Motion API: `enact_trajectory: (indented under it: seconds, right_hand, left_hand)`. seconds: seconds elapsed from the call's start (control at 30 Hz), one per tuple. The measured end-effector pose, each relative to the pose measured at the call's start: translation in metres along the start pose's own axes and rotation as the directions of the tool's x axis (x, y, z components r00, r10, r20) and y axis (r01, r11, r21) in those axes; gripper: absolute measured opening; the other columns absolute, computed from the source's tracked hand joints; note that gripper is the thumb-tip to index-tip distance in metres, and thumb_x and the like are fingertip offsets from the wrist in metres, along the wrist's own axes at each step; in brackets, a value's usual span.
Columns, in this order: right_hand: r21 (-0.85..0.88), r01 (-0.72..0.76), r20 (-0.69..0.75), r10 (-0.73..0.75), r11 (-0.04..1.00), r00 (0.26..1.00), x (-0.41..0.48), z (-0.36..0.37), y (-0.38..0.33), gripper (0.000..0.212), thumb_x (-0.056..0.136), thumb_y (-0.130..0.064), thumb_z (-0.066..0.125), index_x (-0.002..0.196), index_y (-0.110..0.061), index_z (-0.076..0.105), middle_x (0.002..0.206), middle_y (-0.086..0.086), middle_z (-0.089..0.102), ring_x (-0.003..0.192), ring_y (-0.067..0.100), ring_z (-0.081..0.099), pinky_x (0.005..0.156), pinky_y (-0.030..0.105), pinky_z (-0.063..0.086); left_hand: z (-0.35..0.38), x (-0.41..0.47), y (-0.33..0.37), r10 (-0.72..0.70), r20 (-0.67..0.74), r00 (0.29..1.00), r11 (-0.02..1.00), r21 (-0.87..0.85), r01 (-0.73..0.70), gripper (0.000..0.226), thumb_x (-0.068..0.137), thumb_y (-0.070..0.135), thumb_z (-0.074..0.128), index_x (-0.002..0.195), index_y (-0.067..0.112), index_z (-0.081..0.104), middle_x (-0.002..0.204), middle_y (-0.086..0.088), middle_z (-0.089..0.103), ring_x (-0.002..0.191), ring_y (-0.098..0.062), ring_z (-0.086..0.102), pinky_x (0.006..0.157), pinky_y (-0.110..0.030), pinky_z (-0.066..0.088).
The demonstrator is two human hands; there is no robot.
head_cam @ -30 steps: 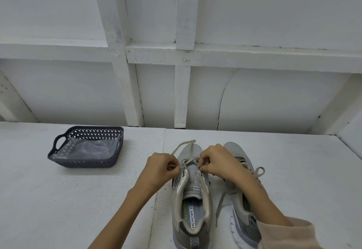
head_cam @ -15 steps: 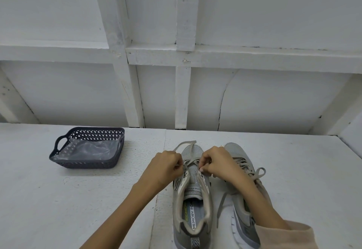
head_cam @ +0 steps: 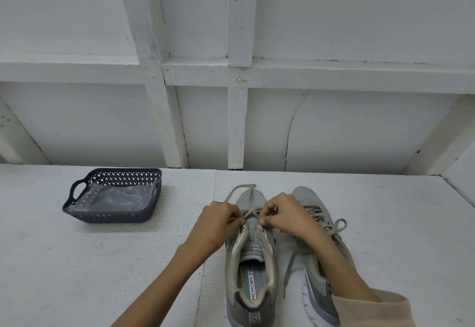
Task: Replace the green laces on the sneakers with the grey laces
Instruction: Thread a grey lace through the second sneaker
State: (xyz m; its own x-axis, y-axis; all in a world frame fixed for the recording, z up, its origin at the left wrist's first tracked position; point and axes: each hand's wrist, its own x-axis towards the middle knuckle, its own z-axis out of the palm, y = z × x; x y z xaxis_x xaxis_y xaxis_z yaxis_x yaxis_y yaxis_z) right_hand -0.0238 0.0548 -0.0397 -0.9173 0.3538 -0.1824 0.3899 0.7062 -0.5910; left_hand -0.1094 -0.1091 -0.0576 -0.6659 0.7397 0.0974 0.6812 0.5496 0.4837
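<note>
The left hand (head_cam: 221, 220) and right hand (head_cam: 285, 217) each keep a pinching grip on the grey lace (head_cam: 246, 186) at the front of the middle sneaker (head_cam: 253, 265) on the surface (head_cam: 128, 262), so threading seems partly done; next, cross the ends through the open eyelets (head_cam: 266, 236) above.

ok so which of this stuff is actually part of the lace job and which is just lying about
In use: sneaker being laced, grey lace, left hand, right hand, other sneaker.
Lying about: dark basket, clear plastic in it.
</note>
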Motion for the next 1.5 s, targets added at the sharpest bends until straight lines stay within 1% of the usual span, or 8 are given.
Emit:
enact_trajectory:
  seconds: [0.27,0.43,0.57,0.67,0.8,1.0,1.27,1.5]
  right_hand:
    - [-0.147,-0.067,-0.014,0.065,0.987,0.998,-0.005,-0.001,-0.021,0.023,0.075,-0.035,0.077,0.068,-0.014,0.071,0.061,0.0,0.066,0.051,0.012,0.058,0.066,0.031,0.057]
    - [-0.251,-0.072,0.007,0.076,0.965,0.997,-0.003,0.001,-0.037,0.028,0.074,-0.025,0.072,0.09,-0.003,0.066,0.095,0.013,0.069,0.087,0.03,0.066,0.071,0.037,0.053]
    - [-0.444,0.024,0.009,-0.022,0.896,1.0,-0.005,0.006,-0.05,0.018,0.086,-0.01,0.058,0.104,-0.011,0.057,0.116,0.016,0.058,0.107,0.034,0.057,0.077,0.034,0.042]
    - [-0.542,0.039,0.005,-0.043,0.839,0.999,-0.008,0.013,-0.052,0.028,0.092,-0.004,0.049,0.118,-0.005,0.057,0.123,0.017,0.056,0.114,0.036,0.055,0.085,0.037,0.043]
    - [-0.623,0.058,0.018,-0.059,0.78,0.998,-0.011,0.018,-0.051,0.03,0.093,0.002,0.044,0.12,-0.003,0.057,0.123,0.016,0.058,0.115,0.034,0.056,0.089,0.037,0.044]
    - [-0.623,0.093,0.048,-0.08,0.777,0.996,-0.014,0.026,-0.051,0.026,0.093,-0.001,0.046,0.115,-0.004,0.059,0.12,0.015,0.059,0.113,0.033,0.057,0.078,0.032,0.04]
    - [-0.593,0.065,0.024,-0.063,0.802,0.998,-0.012,0.018,-0.05,0.026,0.089,-0.004,0.05,0.113,-0.005,0.06,0.119,0.016,0.059,0.112,0.035,0.056,0.086,0.036,0.044]
    - [-0.413,-0.027,-0.161,-0.043,0.911,0.986,-0.018,0.011,-0.034,0.018,0.086,-0.015,0.053,0.097,-0.023,0.065,0.113,0.002,0.047,0.106,0.027,0.054,0.084,0.037,0.042]
  left_hand:
    - [-0.011,0.011,0.011,-0.105,0.091,0.99,0.994,0.023,0.103,0.038,0.076,0.057,0.07,0.085,0.02,0.078,0.081,0.004,0.074,0.079,-0.009,0.066,0.072,-0.026,0.053]
    - [-0.022,0.021,0.024,-0.169,0.228,0.959,0.983,0.106,0.148,0.027,0.072,0.039,0.075,0.08,0.014,0.078,0.074,-0.004,0.072,0.07,-0.013,0.061,0.062,-0.025,0.047]
    - [-0.024,0.031,0.036,-0.204,0.282,0.938,0.968,0.201,0.15,0.028,0.076,0.019,0.067,0.055,0.011,0.05,0.059,-0.001,0.048,0.054,-0.011,0.044,0.052,-0.021,0.038]
    - [-0.023,0.035,0.033,-0.166,0.287,0.943,0.965,0.245,0.095,0.007,0.077,0.018,0.067,0.076,0.011,0.067,0.079,-0.006,0.062,0.071,-0.018,0.056,0.064,-0.025,0.045]
    - [-0.021,0.03,0.019,-0.128,0.285,0.95,0.969,0.242,0.058,0.021,0.081,0.018,0.064,0.1,0.022,0.072,0.102,-0.007,0.066,0.097,-0.024,0.062,0.074,-0.026,0.047]
    - [-0.013,0.025,0.018,-0.154,0.283,0.947,0.957,0.282,0.071,0.022,0.078,0.018,0.058,0.094,0.013,0.073,0.092,-0.01,0.062,0.083,-0.026,0.06,0.069,-0.028,0.049]
    - [-0.015,0.017,0.017,-0.088,0.177,0.98,0.949,0.315,0.028,0.026,0.084,0.021,0.056,0.101,0.034,0.072,0.11,0.001,0.062,0.099,-0.024,0.06,0.07,-0.028,0.037]
    - [-0.008,0.0,0.013,-0.077,-0.04,0.996,0.997,-0.011,0.076,0.011,0.086,0.032,0.064,0.091,0.04,0.071,0.096,0.022,0.069,0.092,0.002,0.058,0.064,-0.019,0.037]
